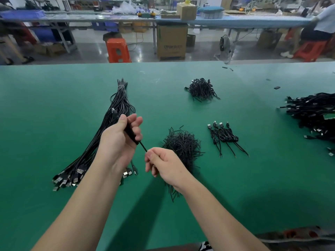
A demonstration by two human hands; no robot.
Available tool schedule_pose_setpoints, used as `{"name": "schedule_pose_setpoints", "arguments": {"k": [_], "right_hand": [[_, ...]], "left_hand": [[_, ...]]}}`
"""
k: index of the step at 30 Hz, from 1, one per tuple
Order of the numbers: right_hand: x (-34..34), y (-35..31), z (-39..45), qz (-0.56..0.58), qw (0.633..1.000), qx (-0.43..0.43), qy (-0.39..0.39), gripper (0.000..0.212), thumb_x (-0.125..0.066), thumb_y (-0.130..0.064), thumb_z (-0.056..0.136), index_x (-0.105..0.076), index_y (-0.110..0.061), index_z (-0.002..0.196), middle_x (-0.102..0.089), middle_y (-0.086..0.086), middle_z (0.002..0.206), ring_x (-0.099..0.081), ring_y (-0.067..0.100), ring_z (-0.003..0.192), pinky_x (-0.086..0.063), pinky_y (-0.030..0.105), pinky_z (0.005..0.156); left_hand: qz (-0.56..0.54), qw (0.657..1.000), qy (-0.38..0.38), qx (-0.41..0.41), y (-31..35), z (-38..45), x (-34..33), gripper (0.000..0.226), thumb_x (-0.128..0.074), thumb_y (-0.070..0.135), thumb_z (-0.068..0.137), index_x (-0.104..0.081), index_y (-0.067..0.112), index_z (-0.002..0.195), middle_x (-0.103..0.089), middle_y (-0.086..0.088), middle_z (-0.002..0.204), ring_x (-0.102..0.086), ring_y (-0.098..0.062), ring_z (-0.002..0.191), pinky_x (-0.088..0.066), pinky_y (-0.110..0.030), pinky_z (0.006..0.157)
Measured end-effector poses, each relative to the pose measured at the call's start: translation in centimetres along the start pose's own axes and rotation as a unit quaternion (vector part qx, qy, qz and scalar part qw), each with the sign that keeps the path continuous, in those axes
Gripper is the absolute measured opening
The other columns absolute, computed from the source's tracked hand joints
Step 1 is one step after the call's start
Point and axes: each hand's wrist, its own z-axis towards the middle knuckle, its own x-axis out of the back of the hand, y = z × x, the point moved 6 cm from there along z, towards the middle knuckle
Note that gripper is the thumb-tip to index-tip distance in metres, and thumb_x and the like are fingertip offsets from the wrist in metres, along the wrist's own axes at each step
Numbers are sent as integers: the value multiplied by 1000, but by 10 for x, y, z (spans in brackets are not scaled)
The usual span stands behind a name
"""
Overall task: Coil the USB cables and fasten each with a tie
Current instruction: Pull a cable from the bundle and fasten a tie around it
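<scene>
Gripping a folded black cable (130, 132) — left hand (120, 137) (fingers curled) — right hand (163, 163) pinches its tail.

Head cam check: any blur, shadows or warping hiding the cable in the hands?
Head view: the left hand and right hand are sharp, and the black cable between them reads clearly. Soft arm shadows fall on the green table near the bottom edge. The table's far edge bows from the wide lens. The background benches are blurred.
</scene>
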Motion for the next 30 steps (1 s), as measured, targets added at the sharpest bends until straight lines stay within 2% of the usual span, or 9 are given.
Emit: {"name": "schedule_pose_setpoints", "arguments": {"k": [3,6,9,12,14,18,21,27,30], "right_hand": [[3,-2,0,-38,999,25,4,31,-46,-16,106,-62,-19,79,-68,-3,69,-57,11,64,-51,26,68],[8,-4,1,-114,993,28,6,29,-49,-23,104,-66,-22,80,-69,-4,72,-57,11,67,-53,39,74],[10,-3,2,-158,987,16,-15,19,-57,-32,99,-72,-21,99,-72,3,82,-58,13,66,-50,32,69],[6,-8,5,-30,998,-12,-48,39,-73,-32,89,-63,-20,124,-75,-1,110,-69,11,103,-51,34,101],[5,-18,7,64,997,6,-51,39,-78,-26,84,-64,-21,120,-74,-5,105,-69,13,102,-50,38,105],[9,-28,12,109,993,42,-13,19,-78,-12,80,-71,-30,84,-63,-16,75,-62,8,81,-56,38,90],[12,-26,12,112,993,42,16,18,-78,-5,78,-69,-19,85,-53,-18,61,-58,3,66,-57,27,70],[9,-16,8,97,995,17,10,37,-73,9,77,-47,-17,80,-36,-16,53,-35,4,53,-44,34,69],[4,-16,7,92,996,12,14,41,-74,5,81,-41,-18,77,-32,-15,52,-29,2,50,-37,20,57]], "left_hand": [[-3,1000,-26,16,-2,-2,-3,31,-37,26,108,-56,12,88,-58,2,67,-27,-6,39,-27,-17,40],[33,998,-46,11,-4,-3,-4,30,-37,26,108,-54,13,87,-56,3,65,-24,-6,40,-23,-18,40],[81,995,-64,-6,-5,-3,-5,31,-37,24,107,-56,13,85,-56,3,66,-25,-8,41,-27,-19,41],[117,987,-107,-24,-8,-6,-7,39,-38,22,106,-65,15,80,-55,-2,69,-31,-10,43,-34,-20,43],[131,981,-141,-26,-12,-10,-10,45,-38,25,106,-71,19,75,-53,-6,65,-42,-14,47,-41,-23,47],[145,973,-178,-24,-16,-15,-14,44,-41,28,104,-71,21,73,-65,-14,72,-68,-21,75,-54,-30,56],[131,969,-209,4,-18,-18,-15,35,-49,30,96,-74,16,75,-74,-19,97,-73,-27,76,-58,-35,63],[243,924,-290,60,-18,-24,-12,34,-52,32,95,-75,7,88,-69,-30,109,-70,-41,101,-42,-55,89],[250,920,-292,80,-15,-28,-13,35,-54,29,97,-74,3,85,-70,-31,104,-71,-39,99,-57,-41,82]]}}
